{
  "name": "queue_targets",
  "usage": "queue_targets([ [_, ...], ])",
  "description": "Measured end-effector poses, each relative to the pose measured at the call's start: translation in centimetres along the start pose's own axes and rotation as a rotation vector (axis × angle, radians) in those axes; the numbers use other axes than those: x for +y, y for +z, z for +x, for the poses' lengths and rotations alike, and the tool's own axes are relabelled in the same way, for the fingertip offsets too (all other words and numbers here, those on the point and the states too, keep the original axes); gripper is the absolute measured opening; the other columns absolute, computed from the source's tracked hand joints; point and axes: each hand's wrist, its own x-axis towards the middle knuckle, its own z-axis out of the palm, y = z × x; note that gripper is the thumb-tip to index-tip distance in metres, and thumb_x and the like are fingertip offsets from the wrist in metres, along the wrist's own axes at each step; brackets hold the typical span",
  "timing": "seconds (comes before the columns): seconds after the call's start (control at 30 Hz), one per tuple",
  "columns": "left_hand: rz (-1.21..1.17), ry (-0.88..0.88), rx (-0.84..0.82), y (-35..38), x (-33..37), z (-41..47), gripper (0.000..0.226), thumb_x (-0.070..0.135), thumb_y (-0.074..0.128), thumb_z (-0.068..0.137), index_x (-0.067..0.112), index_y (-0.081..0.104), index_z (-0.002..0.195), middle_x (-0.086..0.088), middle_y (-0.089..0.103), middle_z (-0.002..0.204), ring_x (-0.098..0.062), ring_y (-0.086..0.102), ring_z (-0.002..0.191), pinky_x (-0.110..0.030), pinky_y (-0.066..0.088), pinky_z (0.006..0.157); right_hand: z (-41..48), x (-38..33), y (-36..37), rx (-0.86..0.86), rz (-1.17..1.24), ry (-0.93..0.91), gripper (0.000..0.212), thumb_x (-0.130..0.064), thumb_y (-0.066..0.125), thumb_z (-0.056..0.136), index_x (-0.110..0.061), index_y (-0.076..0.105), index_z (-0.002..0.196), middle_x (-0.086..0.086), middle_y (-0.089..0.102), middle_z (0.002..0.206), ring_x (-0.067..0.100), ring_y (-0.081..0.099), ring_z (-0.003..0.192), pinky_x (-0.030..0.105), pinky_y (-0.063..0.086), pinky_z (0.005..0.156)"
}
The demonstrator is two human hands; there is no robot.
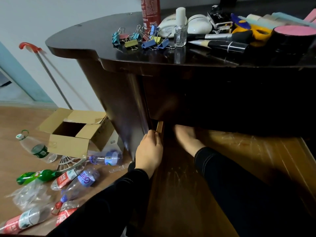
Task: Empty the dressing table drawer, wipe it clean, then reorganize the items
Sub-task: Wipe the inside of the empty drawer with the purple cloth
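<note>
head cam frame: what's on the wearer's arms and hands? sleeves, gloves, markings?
The left hand and right hand are bare, with no gloves. Each arm wears a long black sleeve reaching the wrist, left sleeve and right sleeve, with thin pale stitching lines near the cuff. A dark shape sits beside the left wrist; whether it is a band cannot be told.

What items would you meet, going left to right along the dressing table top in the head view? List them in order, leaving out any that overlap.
binder clips → glass nail polish bottle → white oval case → yellow-and-blue scissors → black jar with a pink lid
</note>
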Motion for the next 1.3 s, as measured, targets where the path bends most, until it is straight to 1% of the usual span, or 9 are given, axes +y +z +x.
queue_targets([
  [0.2,0.008,-0.016,-0.009,-0.2,0.2,-0.4,0.029,0.036,0.032,0.106,0.016,0.051,0.099,-0.009,0.062,0.105,-0.035,0.057,0.101,-0.043,0.044,0.089,-3.2,-1.2,1.9,-0.102,-0.018,0.058,0.047,-0.016,0.047,0.105,-0.027,0.043,0.15,0.001,0.022,0.165,0.029,0.018,0.152,0.04,0.039,0.112],
  [0.27,0.0,-0.024,-0.009,-0.3,0.2,-0.4,0.029,0.037,0.032,0.106,0.016,0.051,0.098,-0.011,0.063,0.105,-0.036,0.057,0.102,-0.043,0.044,0.09,-5.8,-1.4,3.6,-0.106,-0.027,0.001,0.045,-0.021,0.046,0.105,-0.035,0.046,0.147,-0.002,0.022,0.165,0.033,0.024,0.15,0.041,0.042,0.108],
  [0.4,0.003,-0.023,-0.004,-0.4,0.6,-0.8,0.031,0.035,0.032,0.107,0.013,0.049,0.094,-0.013,0.064,0.105,-0.036,0.057,0.101,-0.041,0.042,0.085,-10.3,-2.1,4.4,-0.105,-0.042,-0.106,0.051,-0.011,0.058,0.097,-0.03,0.05,0.144,0.01,0.03,0.157,0.043,0.033,0.139,0.044,0.046,0.104],
  [0.57,0.02,-0.017,0.006,-0.4,0.6,-1.1,0.031,0.036,0.031,0.106,0.014,0.049,0.093,-0.013,0.064,0.105,-0.036,0.058,0.1,-0.042,0.044,0.086,-9.9,-1.4,3.3,0.027,0.041,-0.133,0.035,-0.012,0.054,0.098,-0.021,0.063,0.131,0.009,0.052,0.139,0.033,0.046,0.127,0.042,0.043,0.1],
  [0.73,0.052,-0.016,0.015,-0.1,0.3,-0.6,0.028,0.036,0.032,0.105,0.016,0.048,0.092,-0.012,0.065,0.106,-0.037,0.058,0.099,-0.039,0.04,0.08,-6.6,-1.8,2.5,0.052,-0.002,-0.04,0.035,-0.013,0.052,0.099,-0.019,0.06,0.132,0.011,0.048,0.142,0.034,0.042,0.13,0.044,0.042,0.102],
  [0.87,0.061,-0.014,0.018,-0.2,0.3,-0.6,0.028,0.035,0.033,0.105,0.015,0.049,0.094,-0.013,0.064,0.107,-0.038,0.057,0.1,-0.04,0.04,0.082,-6.8,-3.1,2.5,-0.184,-0.118,-0.042,0.045,-0.012,0.055,0.099,-0.026,0.052,0.142,0.007,0.023,0.162,0.04,0.021,0.146,0.046,0.045,0.104],
  [1.0,0.054,-0.025,0.015,-0.3,0.6,-0.9,0.029,0.035,0.032,0.105,0.015,0.048,0.092,-0.011,0.064,0.105,-0.037,0.057,0.098,-0.038,0.038,0.079,-11.8,-4.1,4.1,-0.209,-0.183,-0.215,0.041,-0.011,0.056,0.098,-0.022,0.059,0.137,0.015,0.03,0.156,0.042,0.033,0.136,0.046,0.048,0.096],
  [1.1,0.039,-0.025,0.01,-0.5,0.7,-1.1,0.029,0.035,0.031,0.106,0.015,0.047,0.092,-0.012,0.065,0.106,-0.037,0.057,0.098,-0.039,0.039,0.08,-14.2,-4.4,4.9,-0.267,-0.29,-0.382,0.05,-0.005,0.057,0.096,-0.023,0.053,0.143,0.016,0.02,0.163,0.046,0.027,0.141,0.049,0.051,0.094],
  [1.3,0.046,-0.015,0.029,-0.1,0.3,-0.7,0.03,0.036,0.031,0.106,0.015,0.047,0.091,-0.013,0.064,0.107,-0.037,0.056,0.099,-0.037,0.036,0.079,-10.1,-3.2,3.4,-0.227,-0.317,-0.285,0.043,-0.017,0.053,0.102,-0.02,0.05,0.145,0.01,0.029,0.161,0.04,0.026,0.147,0.045,0.039,0.111],
])
